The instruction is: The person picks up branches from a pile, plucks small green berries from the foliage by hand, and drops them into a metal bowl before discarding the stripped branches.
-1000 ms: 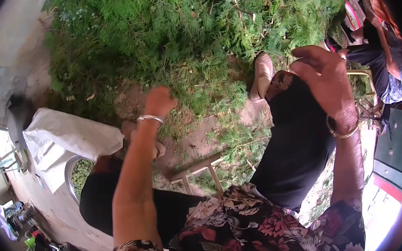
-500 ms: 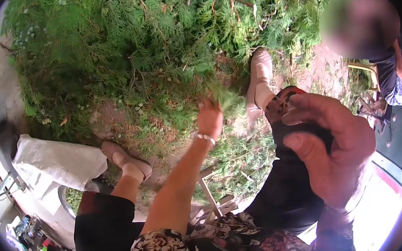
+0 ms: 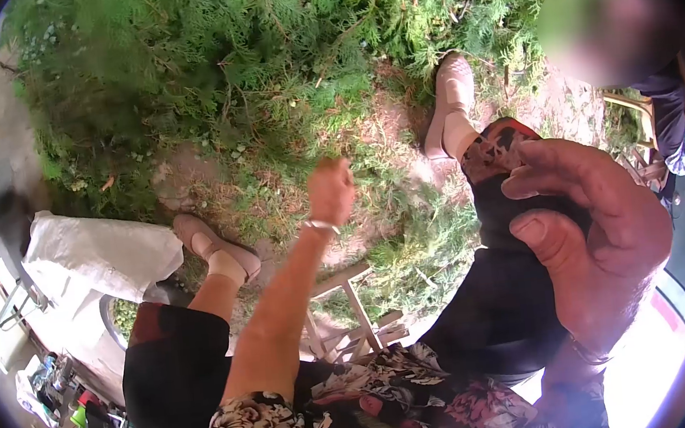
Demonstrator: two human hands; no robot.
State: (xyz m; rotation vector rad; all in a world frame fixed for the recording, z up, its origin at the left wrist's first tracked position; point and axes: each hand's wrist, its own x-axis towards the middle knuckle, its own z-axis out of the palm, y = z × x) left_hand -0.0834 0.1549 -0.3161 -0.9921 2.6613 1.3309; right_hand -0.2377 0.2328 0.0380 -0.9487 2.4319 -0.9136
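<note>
A white sack (image 3: 97, 252) lay at the far left on the bare earth. The left hand (image 3: 330, 189) was balled tight, its arm stretched straight out over the grass (image 3: 410, 241), just short of the shrub (image 3: 223, 61). Whether it gripped anything, I couldn't tell. A wooden stool (image 3: 355, 311) stood between the legs. The right hand (image 3: 601, 232) hung close up, fingers loosely curled, palm empty.

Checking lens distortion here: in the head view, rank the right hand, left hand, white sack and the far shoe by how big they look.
1. right hand: largest, though it sits closest to the camera.
2. white sack.
3. far shoe and left hand look alike; not ranked.
</note>
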